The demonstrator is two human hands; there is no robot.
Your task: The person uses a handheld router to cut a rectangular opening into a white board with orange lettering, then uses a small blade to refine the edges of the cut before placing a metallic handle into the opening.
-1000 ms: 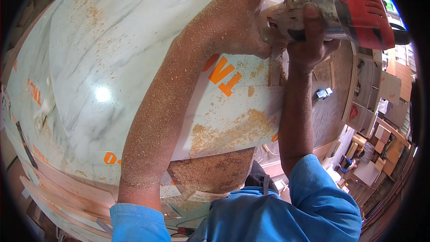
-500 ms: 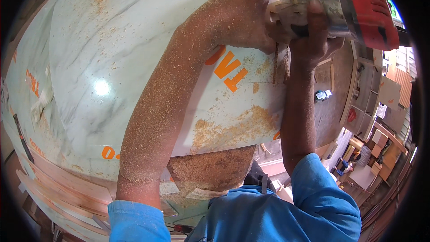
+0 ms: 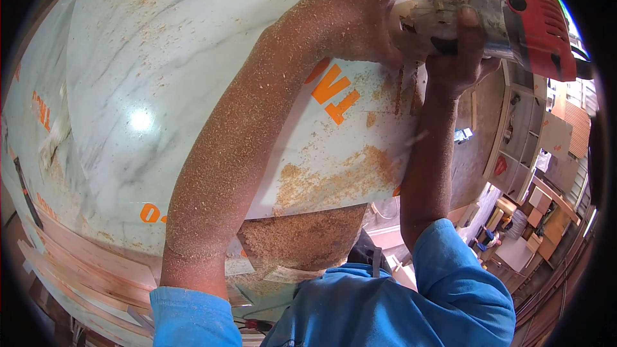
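At the upper right, a red and silver trim router (image 3: 543,32) lies on its side along the right edge of a white marble-patterned panel (image 3: 212,71). My right hand (image 3: 456,58) is wrapped around its metal body from below, thumb over the top. My left hand (image 3: 363,16) is closed around the router's base end at the panel edge; some of its fingers are hidden. The cutting bit is out of sight behind my left hand. Sawdust coats my left forearm, and more sawdust (image 3: 340,177) lies on the panel, which bears orange print.
Wood strips (image 3: 90,263) lie at the lower left beside a dark long-handled tool (image 3: 29,196). A brown, dusty board surface (image 3: 305,238) shows below the panel's near edge. To the right stand an open shelf unit (image 3: 517,135) and stacked board offcuts (image 3: 517,247).
Both hands and the router have shifted slightly toward me along the panel's right edge. The grip of each hand looks the same.
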